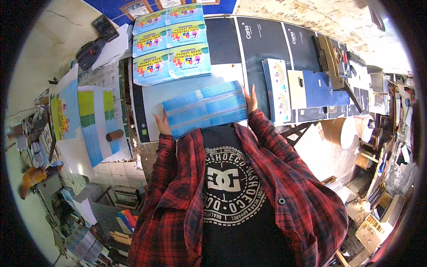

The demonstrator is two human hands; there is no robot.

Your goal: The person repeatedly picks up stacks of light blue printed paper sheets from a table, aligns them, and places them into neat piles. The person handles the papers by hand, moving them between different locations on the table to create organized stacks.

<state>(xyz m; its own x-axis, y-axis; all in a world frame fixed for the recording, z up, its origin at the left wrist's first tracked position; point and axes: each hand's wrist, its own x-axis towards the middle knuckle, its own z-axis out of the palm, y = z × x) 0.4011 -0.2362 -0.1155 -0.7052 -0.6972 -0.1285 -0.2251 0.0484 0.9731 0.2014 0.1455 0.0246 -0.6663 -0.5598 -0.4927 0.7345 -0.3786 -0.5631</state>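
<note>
Close in front of my chest, a thick stack of blue-and-white booklets (pixel 205 107) shows its layered edges, with pale bands across it. My left hand (pixel 163 125) presses against its left end, thumb sticking out. At the right end my right hand (pixel 251 99) grips it, fingers pointing away from me and partly hidden by the stack. The booklets are held between both hands, tilted slightly up to the right. Just beyond, at the back left, colourful printed covers (pixel 171 49) lie in neat piles side by side. Another narrow pile of printed covers (pixel 276 91) lies right of my right hand.
A dark-topped table (pixel 262 35) carries everything. To the right are a blue board (pixel 318 86) and a paper cutter (pixel 331 62) with a long arm. On the left, a side table holds fanned sheets (pixel 91 129) and a brown roll (pixel 114 135). A phone (pixel 105 28) lies at the back left.
</note>
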